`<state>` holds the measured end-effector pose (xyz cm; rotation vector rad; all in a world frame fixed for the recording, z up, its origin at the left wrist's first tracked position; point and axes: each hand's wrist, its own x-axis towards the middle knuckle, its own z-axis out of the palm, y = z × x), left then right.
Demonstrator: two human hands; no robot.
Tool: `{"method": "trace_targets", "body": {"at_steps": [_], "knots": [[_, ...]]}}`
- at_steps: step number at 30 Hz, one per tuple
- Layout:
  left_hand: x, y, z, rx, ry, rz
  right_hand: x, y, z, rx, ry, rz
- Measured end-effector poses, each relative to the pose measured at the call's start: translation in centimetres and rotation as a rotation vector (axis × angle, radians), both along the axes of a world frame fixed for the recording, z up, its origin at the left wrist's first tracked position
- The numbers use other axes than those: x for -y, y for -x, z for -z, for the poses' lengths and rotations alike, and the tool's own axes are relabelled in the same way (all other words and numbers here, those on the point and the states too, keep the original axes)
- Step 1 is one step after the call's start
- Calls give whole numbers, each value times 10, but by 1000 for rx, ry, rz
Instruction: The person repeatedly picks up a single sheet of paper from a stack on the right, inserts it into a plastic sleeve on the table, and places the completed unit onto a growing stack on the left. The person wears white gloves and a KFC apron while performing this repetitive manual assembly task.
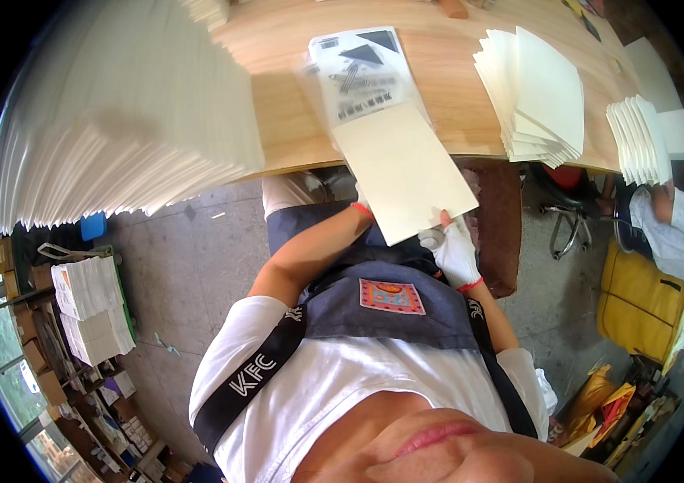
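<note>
A cream paper pad or sheet stack [406,173] slants over the table's front edge toward my body. My right hand [458,251], in a white glove with a red cuff, grips its near right corner, the bare thumb on top. My left hand [363,196] is at the pad's left edge, mostly hidden behind it; its fingers do not show. Under or against the pad's far end lies a clear plastic sleeve [367,76] with dark printing. I cannot tell whether the pad's far edge is inside the sleeve.
A tall mass of cream paper stacks [132,121] fills the table's left. Fanned cream pads [547,101] lie on the right, with another bundle [638,141] beyond. A person's light sleeve [672,229] shows at far right, near a chair [571,225]. Shelves [76,386] stand lower left.
</note>
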<state>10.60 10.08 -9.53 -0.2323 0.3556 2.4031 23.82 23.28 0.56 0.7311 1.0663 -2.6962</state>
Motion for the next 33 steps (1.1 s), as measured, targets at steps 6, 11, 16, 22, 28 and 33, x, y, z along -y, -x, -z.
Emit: {"method": "trace_targets", "body": {"at_steps": [6, 11, 16, 22, 28, 33], "knots": [[24, -10, -4, -1, -43, 115, 36, 36, 32, 112, 11, -13], [53, -2, -2, 42, -93, 104, 44, 35, 7, -46, -118, 0], [44, -31, 13, 44, 54, 64, 42, 19, 13, -6, -109, 14], [24, -47, 10, -299, 958, 70, 49, 83, 53, 23, 445, 301], [55, -24, -14, -40, 792, 267, 24, 89, 81, 4, 219, -194], [105, -18, -26, -186, 999, -17, 54, 99, 9, -160, -965, -695]]}}
